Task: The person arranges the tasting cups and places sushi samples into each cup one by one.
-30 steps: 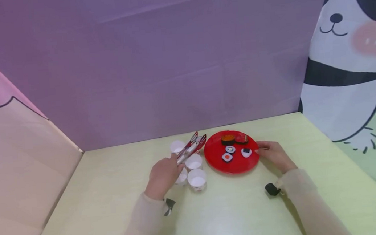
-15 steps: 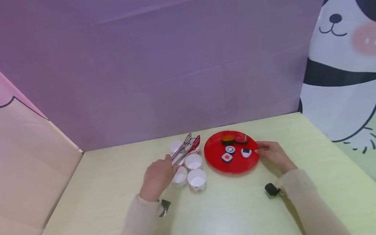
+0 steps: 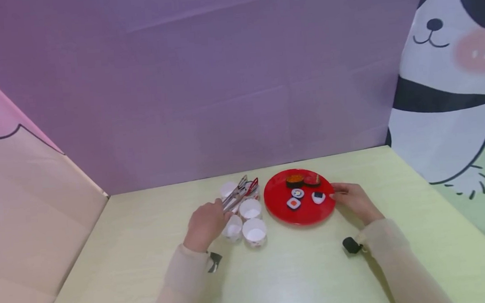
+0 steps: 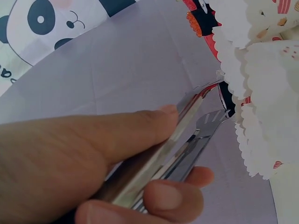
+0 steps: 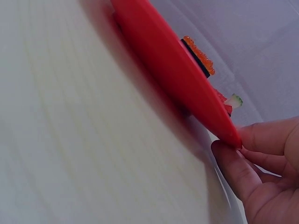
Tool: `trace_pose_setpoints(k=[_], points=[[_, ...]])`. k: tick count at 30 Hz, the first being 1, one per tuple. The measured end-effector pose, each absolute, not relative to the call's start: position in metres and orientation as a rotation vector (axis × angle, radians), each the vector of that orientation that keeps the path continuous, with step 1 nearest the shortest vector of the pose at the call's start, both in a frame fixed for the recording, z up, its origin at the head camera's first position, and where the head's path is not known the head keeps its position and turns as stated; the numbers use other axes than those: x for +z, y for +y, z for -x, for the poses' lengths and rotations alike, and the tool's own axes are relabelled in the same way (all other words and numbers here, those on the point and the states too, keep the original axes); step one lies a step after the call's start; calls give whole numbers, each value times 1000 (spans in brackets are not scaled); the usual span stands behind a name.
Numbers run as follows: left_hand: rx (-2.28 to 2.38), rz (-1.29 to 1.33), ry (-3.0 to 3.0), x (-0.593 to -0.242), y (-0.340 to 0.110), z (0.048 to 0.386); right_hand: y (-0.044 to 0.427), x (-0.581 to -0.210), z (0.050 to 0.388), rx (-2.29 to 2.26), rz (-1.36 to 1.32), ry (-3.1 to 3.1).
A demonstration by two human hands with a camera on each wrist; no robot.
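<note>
My left hand grips metal tongs with red on their tips, above a group of white paper cups. In the left wrist view, a dark piece shows between the tong tips, beside the scalloped cup rims; its kind is hard to tell. My right hand pinches the right rim of a round red plate. On that plate lie an orange-topped sushi piece, a red-topped piece, two small rolls and a triangular rice ball.
A pale wooden table carries everything. Behind it rises a purple backdrop, with a panda print on the right. A small black object sits beside the right wrist.
My left hand and the tongs have shifted left, away from the plate, and the tips now sit slightly lower over the rear cups. My right hand stays at the plate's rim.
</note>
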State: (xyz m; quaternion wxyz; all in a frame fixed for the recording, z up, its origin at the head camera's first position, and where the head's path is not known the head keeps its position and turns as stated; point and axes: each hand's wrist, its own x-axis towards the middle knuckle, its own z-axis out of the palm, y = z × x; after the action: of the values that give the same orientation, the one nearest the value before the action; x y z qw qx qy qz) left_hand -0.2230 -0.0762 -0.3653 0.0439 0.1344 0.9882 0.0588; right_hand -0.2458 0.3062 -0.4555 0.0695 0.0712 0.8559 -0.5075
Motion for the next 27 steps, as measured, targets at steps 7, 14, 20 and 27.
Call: trace_pose_setpoints(k=[7,14,20,27], points=[[216,-376,2962,-362,-74,229,306,-454,245,-1510,-237,2568],[137,-355,2938,-352,-70,233,306,-456,246,-1518,-227,2571],[128,-316,2905,-349,-68,236,307,-457,246,-1529,-184,2595],[125,-296,2889,-348,-67,238,306,-456,246,-1527,-225,2574]])
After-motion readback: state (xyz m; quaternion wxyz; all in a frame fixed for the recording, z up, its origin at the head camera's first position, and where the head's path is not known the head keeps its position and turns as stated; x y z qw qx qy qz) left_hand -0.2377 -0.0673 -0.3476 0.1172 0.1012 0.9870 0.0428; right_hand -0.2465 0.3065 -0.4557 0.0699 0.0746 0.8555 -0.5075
